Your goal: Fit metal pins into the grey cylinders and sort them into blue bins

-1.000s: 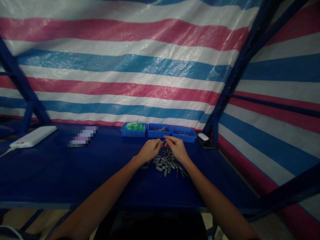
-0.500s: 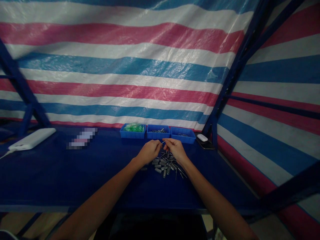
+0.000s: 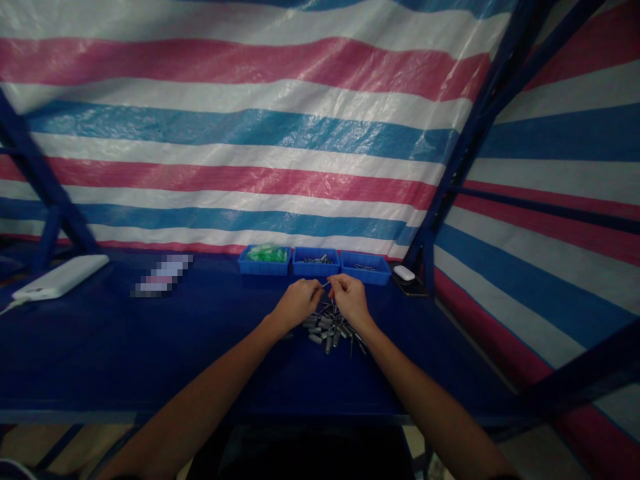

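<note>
Over a pile of small metal parts, my left hand (image 3: 298, 302) and my right hand (image 3: 350, 299) meet with fingertips close together. Between them runs a thin metal rod (image 3: 325, 285), pinched at its left end by my left fingers and at its right end by my right fingers. Whether anything is fitted on the rod's ends is hidden by the fingers. Below lies the pile, made up of short grey cylinders (image 3: 327, 328) toward the left and long thin metal pins (image 3: 351, 337) toward the right, partly behind my right wrist.
Behind my hands stand three blue bins: one with green pieces (image 3: 267, 254), one with small metal parts (image 3: 317, 260), one with thin metal pieces (image 3: 367, 267). Right of them, a white case (image 3: 404, 273) sits on a dark phone (image 3: 414, 288). A white power bank (image 3: 61, 277) lies far left.
Both hands keep the rod between them, almost in the same spot. My right hand has shifted slightly left and its grip has turned a little; the view has moved a touch.
</note>
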`<move>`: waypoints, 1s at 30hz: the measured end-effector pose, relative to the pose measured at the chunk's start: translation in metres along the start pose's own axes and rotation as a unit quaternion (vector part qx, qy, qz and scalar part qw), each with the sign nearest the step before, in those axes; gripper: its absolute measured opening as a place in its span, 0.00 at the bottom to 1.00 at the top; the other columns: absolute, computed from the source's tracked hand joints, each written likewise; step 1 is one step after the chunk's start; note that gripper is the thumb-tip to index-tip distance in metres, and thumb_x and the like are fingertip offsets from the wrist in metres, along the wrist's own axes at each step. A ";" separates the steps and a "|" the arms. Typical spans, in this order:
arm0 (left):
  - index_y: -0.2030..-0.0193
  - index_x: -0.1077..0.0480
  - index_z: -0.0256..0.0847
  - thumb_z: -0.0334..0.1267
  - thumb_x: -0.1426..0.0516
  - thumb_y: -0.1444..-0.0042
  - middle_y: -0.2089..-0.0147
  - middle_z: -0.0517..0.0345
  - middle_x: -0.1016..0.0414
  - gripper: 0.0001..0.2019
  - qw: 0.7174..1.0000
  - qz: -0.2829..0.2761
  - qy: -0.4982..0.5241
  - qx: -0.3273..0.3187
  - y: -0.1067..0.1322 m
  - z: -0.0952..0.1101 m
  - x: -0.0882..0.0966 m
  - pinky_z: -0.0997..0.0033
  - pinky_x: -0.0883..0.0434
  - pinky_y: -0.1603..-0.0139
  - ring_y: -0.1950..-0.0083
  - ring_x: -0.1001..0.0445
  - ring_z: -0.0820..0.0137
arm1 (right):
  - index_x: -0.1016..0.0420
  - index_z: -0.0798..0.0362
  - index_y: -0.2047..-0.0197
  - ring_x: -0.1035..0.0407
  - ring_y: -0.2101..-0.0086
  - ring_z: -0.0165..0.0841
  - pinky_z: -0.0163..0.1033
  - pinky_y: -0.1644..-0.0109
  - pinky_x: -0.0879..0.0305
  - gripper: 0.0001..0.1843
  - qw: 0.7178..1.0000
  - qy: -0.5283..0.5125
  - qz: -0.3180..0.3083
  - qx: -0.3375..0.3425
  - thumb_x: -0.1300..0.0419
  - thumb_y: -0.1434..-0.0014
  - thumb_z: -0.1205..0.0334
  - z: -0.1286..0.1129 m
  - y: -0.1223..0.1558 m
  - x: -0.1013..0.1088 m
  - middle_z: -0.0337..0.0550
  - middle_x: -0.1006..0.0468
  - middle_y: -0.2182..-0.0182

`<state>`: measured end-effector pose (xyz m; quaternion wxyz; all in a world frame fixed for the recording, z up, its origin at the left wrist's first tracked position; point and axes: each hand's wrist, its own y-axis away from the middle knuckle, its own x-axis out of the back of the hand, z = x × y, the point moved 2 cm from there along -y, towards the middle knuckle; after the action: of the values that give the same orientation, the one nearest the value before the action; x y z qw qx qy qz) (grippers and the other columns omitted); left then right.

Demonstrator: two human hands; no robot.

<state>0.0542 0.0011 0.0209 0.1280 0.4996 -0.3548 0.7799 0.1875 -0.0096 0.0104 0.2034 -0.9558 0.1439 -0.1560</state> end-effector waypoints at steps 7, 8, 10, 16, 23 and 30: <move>0.67 0.31 0.38 0.31 0.55 0.42 0.68 0.53 0.26 0.13 0.999 -0.025 -0.019 -0.005 0.000 0.002 -0.001 0.72 0.37 0.64 0.65 0.29 0.67 | 0.26 0.56 0.71 0.35 0.81 0.30 0.34 0.74 0.41 0.13 0.998 0.041 0.008 0.044 0.48 0.47 0.58 -0.001 0.001 0.000 0.38 0.29 0.84; 0.67 0.31 0.38 0.30 0.55 0.43 0.68 0.53 0.26 0.13 0.999 -0.028 -0.019 -0.003 0.000 0.002 -0.001 0.72 0.37 0.64 0.65 0.29 0.67 | 0.26 0.56 0.71 0.35 0.81 0.30 0.34 0.74 0.41 0.13 0.998 0.045 0.009 0.046 0.48 0.47 0.58 -0.001 0.001 -0.001 0.38 0.29 0.84; 0.66 0.31 0.37 0.28 0.55 0.44 0.69 0.53 0.26 0.12 0.999 -0.031 -0.007 0.005 0.000 0.002 -0.001 0.72 0.37 0.64 0.65 0.29 0.67 | 0.26 0.56 0.70 0.35 0.81 0.30 0.34 0.74 0.41 0.13 0.998 0.050 0.010 0.047 0.49 0.47 0.58 0.000 0.001 -0.001 0.38 0.28 0.83; 0.66 0.31 0.37 0.29 0.57 0.45 0.72 0.56 0.27 0.13 0.988 -0.058 0.131 0.050 -0.002 -0.001 -0.007 0.75 0.38 0.68 0.71 0.30 0.71 | 0.25 0.55 0.67 0.33 0.78 0.31 0.34 0.71 0.40 0.14 0.991 0.108 0.014 0.075 0.50 0.46 0.60 0.000 0.000 0.004 0.40 0.25 0.79; 0.70 0.35 0.39 0.36 0.58 0.43 0.78 0.62 0.34 0.14 0.966 -0.050 0.236 0.097 -0.004 -0.013 -0.011 0.76 0.39 0.72 0.75 0.34 0.74 | 0.24 0.53 0.61 0.34 0.78 0.30 0.33 0.73 0.41 0.16 0.981 0.125 -0.091 0.116 0.50 0.45 0.59 0.003 -0.006 0.013 0.39 0.25 0.78; 0.73 0.39 0.39 0.34 0.56 0.44 0.79 0.64 0.38 0.10 0.912 -0.072 0.382 0.129 -0.004 -0.008 -0.009 0.77 0.39 0.73 0.77 0.38 0.76 | 0.25 0.53 0.55 0.40 0.82 0.28 0.33 0.77 0.44 0.18 0.988 0.060 -0.103 0.100 0.47 0.46 0.57 0.000 -0.004 0.013 0.37 0.28 0.82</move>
<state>0.0556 0.0109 0.0127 0.2437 0.1993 -0.1382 0.9390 0.2000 -0.0111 0.0155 0.2721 -0.9293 0.0398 -0.2464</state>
